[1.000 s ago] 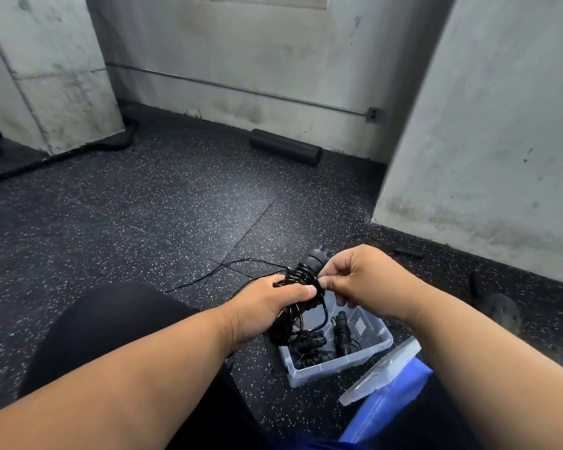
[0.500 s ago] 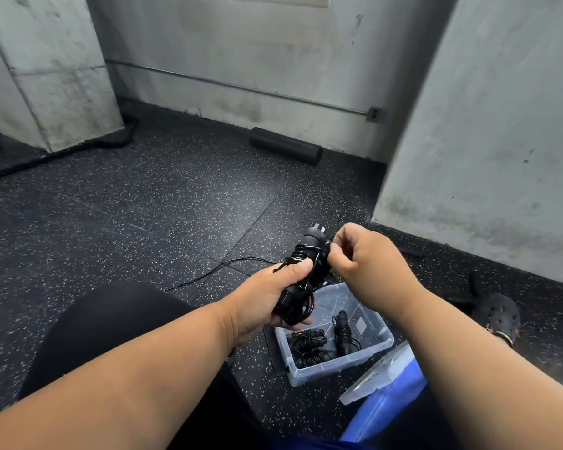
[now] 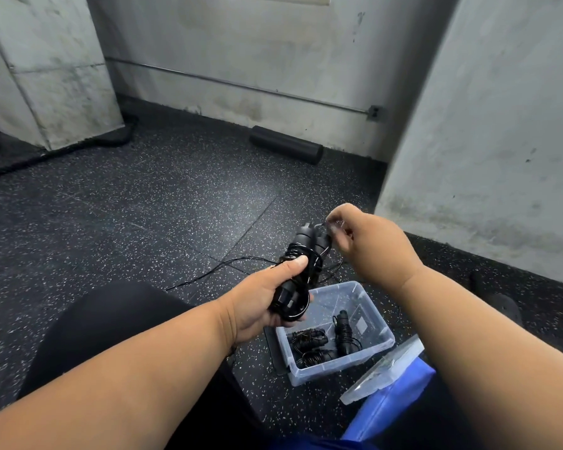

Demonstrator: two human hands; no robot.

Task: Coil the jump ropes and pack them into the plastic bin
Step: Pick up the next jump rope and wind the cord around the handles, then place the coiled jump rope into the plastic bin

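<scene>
Above the clear plastic bin (image 3: pixel 372 350) on the speckled floor (image 3: pixel 163 203), the left hand (image 3: pixel 267 298) grips the 2 black handles of a jump rope (image 3: pixel 301 267) wound in its cord, while the right hand (image 3: pixel 369 245) pinches the cord's end at their tops.

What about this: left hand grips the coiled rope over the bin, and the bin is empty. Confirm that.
Not quite. The bin is not empty: the head view shows coiled ropes already lying in it. The rest holds: the left hand grips the coiled rope above the bin.
</scene>
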